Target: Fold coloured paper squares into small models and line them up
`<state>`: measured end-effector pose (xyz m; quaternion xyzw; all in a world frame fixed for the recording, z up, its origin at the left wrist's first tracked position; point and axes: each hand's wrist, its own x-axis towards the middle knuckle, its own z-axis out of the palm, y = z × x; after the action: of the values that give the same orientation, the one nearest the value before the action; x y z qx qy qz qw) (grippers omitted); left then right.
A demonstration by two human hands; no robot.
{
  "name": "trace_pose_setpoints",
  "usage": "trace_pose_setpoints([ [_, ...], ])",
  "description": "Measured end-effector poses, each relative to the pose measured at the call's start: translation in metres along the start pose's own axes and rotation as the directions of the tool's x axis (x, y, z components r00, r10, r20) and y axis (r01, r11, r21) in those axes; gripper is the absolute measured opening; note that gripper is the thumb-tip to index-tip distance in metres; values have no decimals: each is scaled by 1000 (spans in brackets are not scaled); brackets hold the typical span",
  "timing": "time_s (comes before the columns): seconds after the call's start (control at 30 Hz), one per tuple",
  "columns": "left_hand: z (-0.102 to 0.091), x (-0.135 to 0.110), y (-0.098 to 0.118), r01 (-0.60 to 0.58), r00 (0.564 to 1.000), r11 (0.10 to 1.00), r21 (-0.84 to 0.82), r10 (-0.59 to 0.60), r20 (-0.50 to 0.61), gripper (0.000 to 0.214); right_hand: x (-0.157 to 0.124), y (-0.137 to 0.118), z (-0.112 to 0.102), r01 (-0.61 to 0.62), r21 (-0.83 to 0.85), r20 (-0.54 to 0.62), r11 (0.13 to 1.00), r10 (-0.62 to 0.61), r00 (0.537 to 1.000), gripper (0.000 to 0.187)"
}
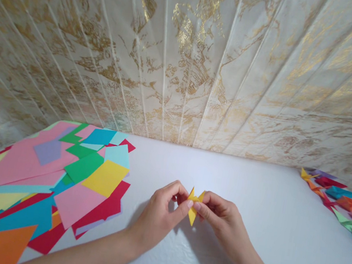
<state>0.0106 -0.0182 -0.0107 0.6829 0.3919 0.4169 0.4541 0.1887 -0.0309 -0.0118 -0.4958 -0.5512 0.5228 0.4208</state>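
A small yellow folded paper piece (pixel 194 204) with pointed tips is held just above the white table (pixel 252 195), near the middle. My left hand (pixel 159 215) pinches its left side with thumb and fingers. My right hand (pixel 219 219) pinches its right side, fingers curled round it. Both hands are closed on the same piece.
A loose heap of coloured paper sheets (pixel 42 174) covers the table's left part, with a yellow square (pixel 106 177) on top. A row of several finished folded paper figures (pixel 340 199) lies along the right edge. A cream and gold patterned wall (pixel 185 63) rises behind.
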Motion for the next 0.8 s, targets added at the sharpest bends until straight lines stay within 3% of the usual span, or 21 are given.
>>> trace_pose_setpoints([
  [0.27,3,0,-3,42,998,998,51,-44,40,16,4,0,1,37,162,40,986,-44,998,33],
  [0.53,9,-2,0,-98,990,979,179,79,114,16,2,4,-2,80,182,-72,980,-67,995,29],
  [0.7,9,-4,1,-17,995,990,141,4,97,16,0,3,1,-9,268,3,963,9,1000,32],
  [0.8,9,-3,1,4,995,991,135,-17,96,16,1,1,1,-1,249,-16,968,5,1000,33],
])
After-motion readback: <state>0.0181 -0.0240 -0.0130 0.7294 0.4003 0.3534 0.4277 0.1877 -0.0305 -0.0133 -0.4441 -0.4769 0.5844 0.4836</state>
